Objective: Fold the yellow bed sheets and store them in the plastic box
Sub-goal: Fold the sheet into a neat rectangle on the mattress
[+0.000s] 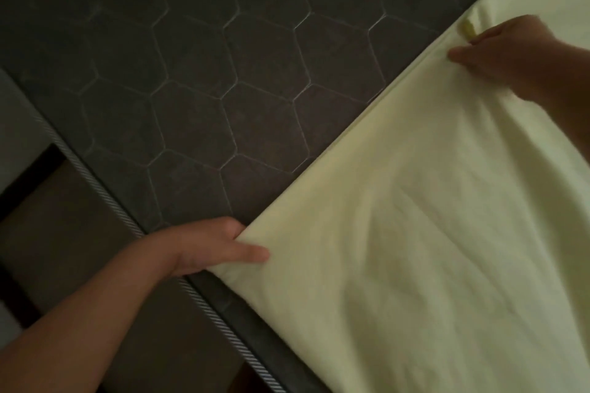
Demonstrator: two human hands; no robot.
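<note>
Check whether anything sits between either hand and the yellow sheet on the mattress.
Nothing does. The left hand already grips a corner of the yellow sheet near the mattress edge, and the right hand pinches its long folded edge farther along. The plastic box is out of view, so that path cannot be judged.

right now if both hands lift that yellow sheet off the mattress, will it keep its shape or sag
The yellow sheet will probably sag: it already creases softly between the left hand and right hand. It looks thin, so likely light. On the quilted mattress it should slide fairly easily.
</note>
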